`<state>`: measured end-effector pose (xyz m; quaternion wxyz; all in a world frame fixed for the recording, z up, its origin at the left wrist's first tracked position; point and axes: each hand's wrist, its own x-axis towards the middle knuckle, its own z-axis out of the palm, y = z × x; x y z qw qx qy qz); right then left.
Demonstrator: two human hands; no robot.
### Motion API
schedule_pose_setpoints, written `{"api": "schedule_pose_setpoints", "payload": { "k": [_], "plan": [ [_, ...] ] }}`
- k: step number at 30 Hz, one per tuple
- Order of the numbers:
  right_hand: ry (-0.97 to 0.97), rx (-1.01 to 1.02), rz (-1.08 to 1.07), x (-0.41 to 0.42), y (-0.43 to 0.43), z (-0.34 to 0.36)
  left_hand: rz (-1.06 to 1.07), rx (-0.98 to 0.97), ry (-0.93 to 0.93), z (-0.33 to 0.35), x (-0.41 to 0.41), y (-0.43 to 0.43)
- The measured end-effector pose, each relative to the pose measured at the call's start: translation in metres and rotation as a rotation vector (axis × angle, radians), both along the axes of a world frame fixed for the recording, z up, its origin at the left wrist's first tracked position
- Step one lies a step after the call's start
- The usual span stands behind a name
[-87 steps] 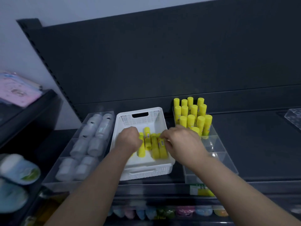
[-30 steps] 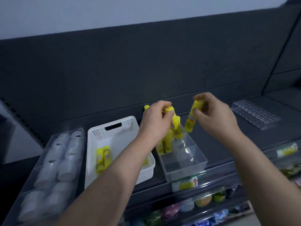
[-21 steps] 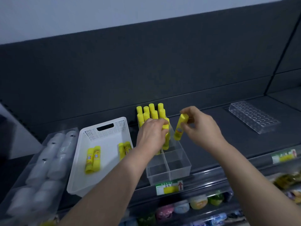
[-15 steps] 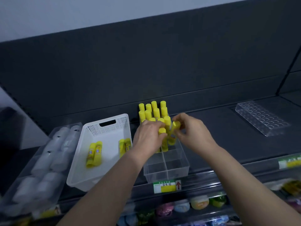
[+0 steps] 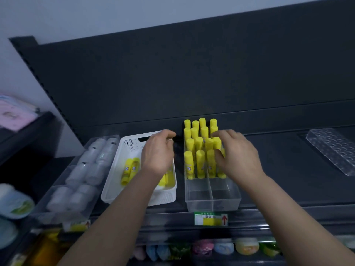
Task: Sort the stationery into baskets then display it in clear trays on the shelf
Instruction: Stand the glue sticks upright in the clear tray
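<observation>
Standing upright, yellow glue sticks pack rear compartments of clear tray, frame centre-right; tray front near shelf edge. At their right side, right hand touches them, fingers loosely spread. Over white basket just left hovers left hand, fingers loosely curled, nothing visible in grip. Open dark shelf right of tray.

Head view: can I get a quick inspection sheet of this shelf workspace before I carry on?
Surface: dark shelf, bare at right.
Job's things: loose glue sticks lie in the white basket; upright glue sticks fill the rear of the clear tray, front compartments empty.
Clutter: white containers in a tray at left; holed clear rack at right.
Grippers: left hand over the basket, nothing visibly held; right hand touches the upright sticks, grip unclear.
Cables: nothing seen.
Surroundings: price label below the tray; colourful items on the lower shelf.
</observation>
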<state>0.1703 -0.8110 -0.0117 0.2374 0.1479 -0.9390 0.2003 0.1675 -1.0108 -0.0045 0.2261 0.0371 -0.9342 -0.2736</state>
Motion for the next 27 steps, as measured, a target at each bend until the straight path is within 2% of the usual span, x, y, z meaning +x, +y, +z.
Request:
{"api": "schedule_pose_setpoints", "payload": {
  "k": [2,5,7,9,13,16,18,20,24,27],
  "plan": [
    [0.140,-0.004,0.062,0.006,-0.018,0.009,0.088,-0.011,-0.059,0.001,-0.001,-0.022],
    [0.197,0.047,0.139,0.015,-0.052,0.013,0.123,-0.133,-0.346,-0.004,-0.002,-0.049],
    [0.108,0.094,0.168,0.020,-0.074,0.010,0.075,-0.255,-0.548,-0.012,-0.001,-0.059],
    [-0.028,0.132,0.179,0.022,-0.088,0.002,0.028,-0.337,-0.660,-0.023,-0.001,-0.061],
    [-0.298,0.178,0.199,0.029,-0.103,-0.015,0.013,-0.400,-0.722,-0.044,-0.005,-0.051],
    [-0.322,0.192,0.154,0.029,-0.109,-0.020,0.025,-0.456,-0.778,-0.050,-0.008,-0.053],
    [-0.306,0.251,0.126,0.027,-0.113,-0.017,0.027,-0.483,-0.762,-0.050,-0.007,-0.062],
    [-0.305,0.268,0.095,0.026,-0.118,-0.013,0.038,-0.453,-0.670,-0.042,-0.007,-0.073],
    [-0.371,0.193,0.097,0.017,-0.141,-0.013,0.061,-0.277,-0.387,-0.024,-0.011,-0.105],
    [-0.455,0.215,0.094,0.008,-0.167,-0.017,0.025,-0.164,-0.274,-0.017,-0.011,-0.125]
  ]
}}
